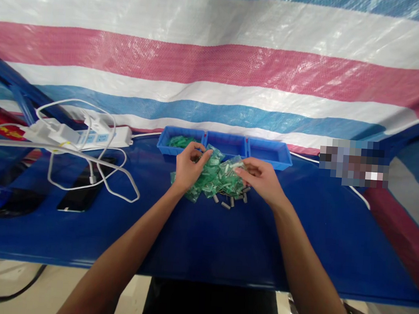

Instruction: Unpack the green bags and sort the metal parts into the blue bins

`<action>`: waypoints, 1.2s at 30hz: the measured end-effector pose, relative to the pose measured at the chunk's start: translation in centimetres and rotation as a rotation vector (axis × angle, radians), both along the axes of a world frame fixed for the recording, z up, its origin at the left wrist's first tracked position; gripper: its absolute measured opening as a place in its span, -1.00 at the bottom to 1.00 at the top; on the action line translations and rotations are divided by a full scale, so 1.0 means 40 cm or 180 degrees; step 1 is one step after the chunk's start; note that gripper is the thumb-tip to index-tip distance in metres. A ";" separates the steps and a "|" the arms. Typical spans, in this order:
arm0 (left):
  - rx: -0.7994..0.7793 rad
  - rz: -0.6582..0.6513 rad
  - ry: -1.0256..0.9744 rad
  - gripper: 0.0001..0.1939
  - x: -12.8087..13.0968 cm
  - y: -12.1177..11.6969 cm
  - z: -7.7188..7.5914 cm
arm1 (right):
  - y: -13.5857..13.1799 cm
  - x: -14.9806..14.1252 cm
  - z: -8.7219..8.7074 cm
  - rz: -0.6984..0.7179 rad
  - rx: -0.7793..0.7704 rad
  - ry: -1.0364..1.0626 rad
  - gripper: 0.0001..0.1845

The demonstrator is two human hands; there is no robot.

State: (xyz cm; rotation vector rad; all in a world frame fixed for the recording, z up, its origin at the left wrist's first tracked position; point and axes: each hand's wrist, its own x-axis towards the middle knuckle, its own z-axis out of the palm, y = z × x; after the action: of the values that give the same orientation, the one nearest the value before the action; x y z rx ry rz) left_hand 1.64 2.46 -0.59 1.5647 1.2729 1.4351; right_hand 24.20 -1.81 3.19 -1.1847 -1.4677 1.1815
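Note:
A pile of small green translucent plastic bags [208, 178] lies on the blue tabletop, with several small grey cylindrical pieces [225, 205] loose at its near edge. On the pile's left side, my left hand [190, 167] is closed, thumb and fingers pinching a small green plastic bag [215, 155]. My right hand [261, 179] is closed at the right side, its fingertips on a small clear plastic bag [232, 164] with a pale piece at it. Whether that piece is inside the bag, I cannot tell. My fingers partly hide both bags.
Behind the pile stand three joined blue bins [226, 144]; the left one holds green bags. Leftward lie a white power strip [103, 137] with tangled white cables [129, 170] and a black phone [79, 193]. A striped tarp [216, 62] hangs behind. A pixelated patch covers something at right.

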 end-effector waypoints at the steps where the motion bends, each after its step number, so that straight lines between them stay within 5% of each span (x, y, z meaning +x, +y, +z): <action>1: -0.0053 -0.0015 -0.0132 -0.66 0.000 0.001 -0.003 | 0.010 -0.004 -0.001 -0.0110 0.0008 0.0062 -0.65; 9: -0.0251 -0.0177 -0.0368 -0.63 -0.013 -0.031 -0.011 | -0.021 -0.035 -0.063 -0.0884 0.0019 0.0716 -0.73; 13: -0.0136 -0.0215 0.0472 -0.71 -0.032 -0.035 -0.017 | -0.029 -0.042 -0.073 -0.0969 0.0011 0.0749 -0.72; 19: 0.0862 0.0032 0.1389 -0.83 -0.034 -0.041 -0.009 | -0.026 -0.054 -0.070 -0.0956 0.0044 0.0837 -0.75; 23: 0.1025 -0.0268 0.1123 -0.69 -0.022 -0.061 0.029 | -0.032 -0.062 -0.068 -0.0878 0.0057 0.0911 -0.76; 29: 0.0698 -0.0907 0.0546 -0.79 -0.010 -0.078 0.050 | -0.038 -0.075 -0.069 -0.0647 -0.0007 0.0965 -0.76; 36: -0.0166 -0.0705 -0.0450 -0.66 -0.020 -0.055 0.036 | -0.039 -0.075 -0.068 -0.0638 -0.0009 0.0911 -0.71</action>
State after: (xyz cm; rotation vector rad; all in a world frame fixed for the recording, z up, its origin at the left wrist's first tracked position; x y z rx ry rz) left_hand 0.83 0.28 0.86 1.4903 1.0131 1.3355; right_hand 21.21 -3.36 0.49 -1.0860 -1.1077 1.1603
